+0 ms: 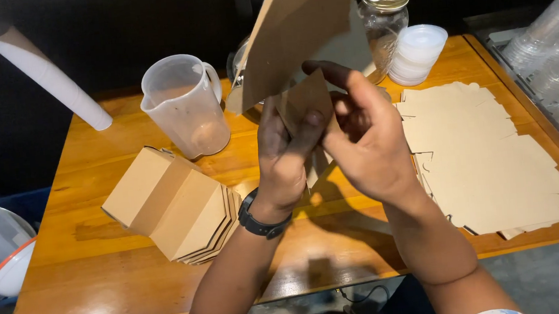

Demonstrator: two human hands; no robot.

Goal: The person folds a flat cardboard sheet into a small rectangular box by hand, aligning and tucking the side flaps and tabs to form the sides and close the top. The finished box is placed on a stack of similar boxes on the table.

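Observation:
Both my hands hold one flat brown cardboard box blank (296, 36) raised above the wooden table (103, 284). My left hand (286, 156), with a black wristwatch, grips a lower flap with the thumb pressed on it. My right hand (364, 137) pinches the same flap from the right, fingers curled over its edge. The large upper panel tilts up and away, hiding things behind it.
A stack of folded cardboard boxes (173, 205) lies at the left. Flat cardboard blanks (485, 154) are piled at the right. A clear plastic jug (186, 108), a glass jar (385, 22), stacked white lids (417, 53), clear plastic cups (553, 42) and a white tube (47, 75) stand around.

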